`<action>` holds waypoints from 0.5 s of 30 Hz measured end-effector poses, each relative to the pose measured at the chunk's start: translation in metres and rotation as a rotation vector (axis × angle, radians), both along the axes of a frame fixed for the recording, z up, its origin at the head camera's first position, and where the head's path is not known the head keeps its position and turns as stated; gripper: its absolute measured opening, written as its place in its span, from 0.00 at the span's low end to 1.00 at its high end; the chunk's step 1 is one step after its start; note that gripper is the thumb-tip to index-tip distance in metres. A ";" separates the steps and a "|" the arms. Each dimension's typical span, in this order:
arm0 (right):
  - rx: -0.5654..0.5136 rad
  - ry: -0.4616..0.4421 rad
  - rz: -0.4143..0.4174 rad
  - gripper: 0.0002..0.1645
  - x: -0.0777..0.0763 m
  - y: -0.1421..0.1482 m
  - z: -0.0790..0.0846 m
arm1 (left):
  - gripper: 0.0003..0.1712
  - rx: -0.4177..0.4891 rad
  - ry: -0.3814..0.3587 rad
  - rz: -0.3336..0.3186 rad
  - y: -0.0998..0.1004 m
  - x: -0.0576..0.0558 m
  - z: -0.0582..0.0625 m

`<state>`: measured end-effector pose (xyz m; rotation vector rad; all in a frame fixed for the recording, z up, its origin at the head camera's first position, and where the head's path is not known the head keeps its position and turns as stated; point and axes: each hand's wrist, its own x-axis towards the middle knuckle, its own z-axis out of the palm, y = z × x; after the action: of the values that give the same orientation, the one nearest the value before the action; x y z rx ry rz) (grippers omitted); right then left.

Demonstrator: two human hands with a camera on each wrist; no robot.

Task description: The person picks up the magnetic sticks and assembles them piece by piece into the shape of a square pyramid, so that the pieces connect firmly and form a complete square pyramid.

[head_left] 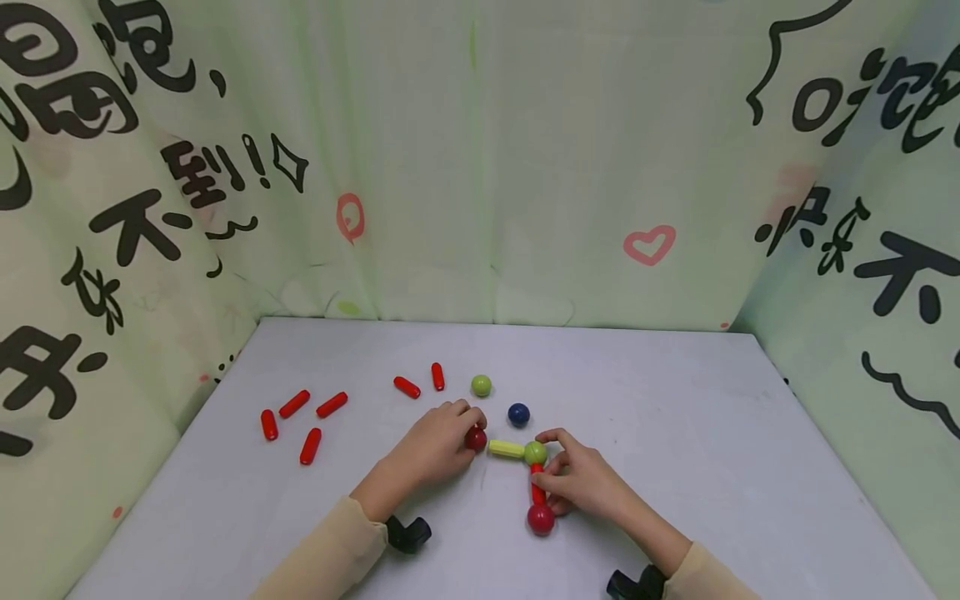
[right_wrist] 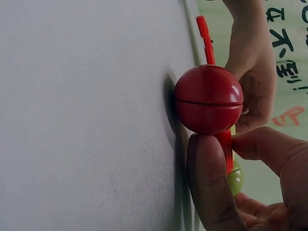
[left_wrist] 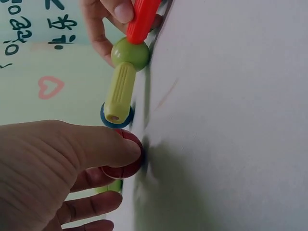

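Note:
My left hand (head_left: 435,442) pinches a dark red ball (head_left: 476,439) between thumb and fingers, low over the white table. Just right of it is the free end of a yellow-green ribbed rod (head_left: 506,449); in the left wrist view that rod's end (left_wrist: 118,108) stands close to the held ball. The rod's other end joins a green ball (head_left: 535,452). From this ball a red rod (head_left: 537,492) runs toward the near side to another red ball (head_left: 541,520). My right hand (head_left: 588,479) grips the red rod, with its index finger by the green ball.
Behind the hands lie a dark blue ball (head_left: 519,415) and a loose green ball (head_left: 482,385). Several loose red rods (head_left: 332,405) are spread over the table's (head_left: 675,400) left and back. Printed curtains (head_left: 562,167) surround its back and sides.

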<state>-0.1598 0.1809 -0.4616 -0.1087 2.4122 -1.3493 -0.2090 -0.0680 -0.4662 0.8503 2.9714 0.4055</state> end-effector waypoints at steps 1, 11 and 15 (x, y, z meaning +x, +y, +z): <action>-0.002 -0.001 0.000 0.35 0.000 0.000 0.000 | 0.21 -0.007 0.000 0.000 -0.001 0.001 0.001; 0.010 -0.003 0.002 0.34 0.000 -0.001 0.001 | 0.21 -0.013 0.002 -0.041 -0.001 0.009 0.003; 0.116 0.066 -0.015 0.31 -0.002 -0.004 0.005 | 0.22 -0.006 -0.016 -0.032 -0.002 0.008 0.002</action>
<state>-0.1617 0.1773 -0.4571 -0.1062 2.5443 -1.2274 -0.2005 -0.0703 -0.4637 0.8884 2.9392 0.4007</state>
